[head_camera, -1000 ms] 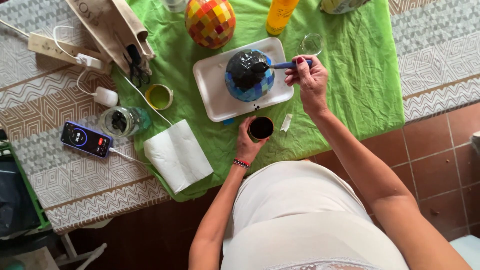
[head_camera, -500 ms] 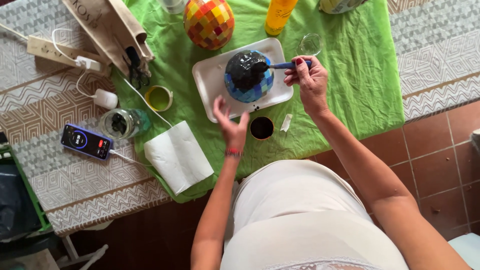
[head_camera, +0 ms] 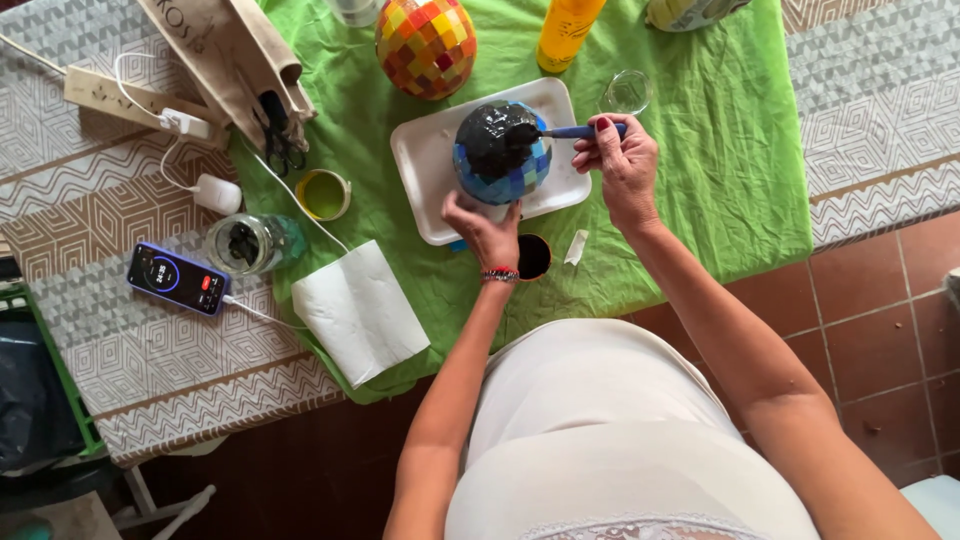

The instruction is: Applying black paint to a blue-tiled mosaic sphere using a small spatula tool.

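A blue mosaic ball, partly smeared with black paste, sits on a white tray over a green cloth. My right hand holds a blue-handled brush whose dark tip rests on top of the ball. My left hand touches the ball's near side, fingers spread against it. A small round pot with dark contents stands just right of my left wrist, near the table edge.
A multicoloured mosaic egg, yellow bottle and empty glass stand at the back. Left of the tray are a small green cup, glass jar, folded paper towel, phone, scissors and power strip.
My left hand let go of the small dark pot near the table edge and moved up to the ball's near side. My right hand keeps the brush on the ball.
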